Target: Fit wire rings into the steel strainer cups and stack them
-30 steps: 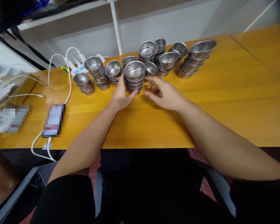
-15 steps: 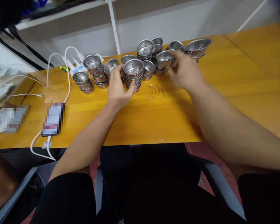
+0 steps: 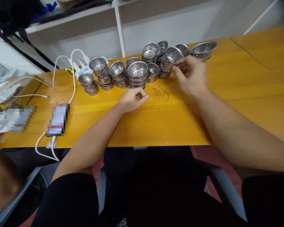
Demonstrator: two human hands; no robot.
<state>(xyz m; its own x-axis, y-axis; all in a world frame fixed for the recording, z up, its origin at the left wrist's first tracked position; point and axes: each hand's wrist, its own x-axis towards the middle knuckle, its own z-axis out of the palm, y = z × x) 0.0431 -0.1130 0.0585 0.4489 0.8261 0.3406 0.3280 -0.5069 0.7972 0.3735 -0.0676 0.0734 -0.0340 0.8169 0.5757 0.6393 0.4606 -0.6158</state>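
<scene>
My right hand (image 3: 191,74) pinches the edge of a perforated metal cup (image 3: 168,58), which tilts above a short stack at the right of the group. My left hand (image 3: 133,99) rests low by the foot of a taller stack of the same cups (image 3: 137,74). Its fingers are loosely bent, with a gap to the thumb and nothing visible between them. Several thin curved wires (image 3: 157,94) lie on the table between both hands. More stacked cups (image 3: 118,72) stand left of the tall stack.
A wide metal bowl-like strainer (image 3: 203,50) stands at the back right. On the left lie a phone (image 3: 58,119) with a white cable (image 3: 73,75), a power strip (image 3: 84,70) and plastic bags (image 3: 0,94). Another person's arm (image 3: 2,176) shows at lower left.
My left hand has let go of the tall stack and moved down towards the wires. My right hand has taken hold of a cup and tilted it up from its stack.
</scene>
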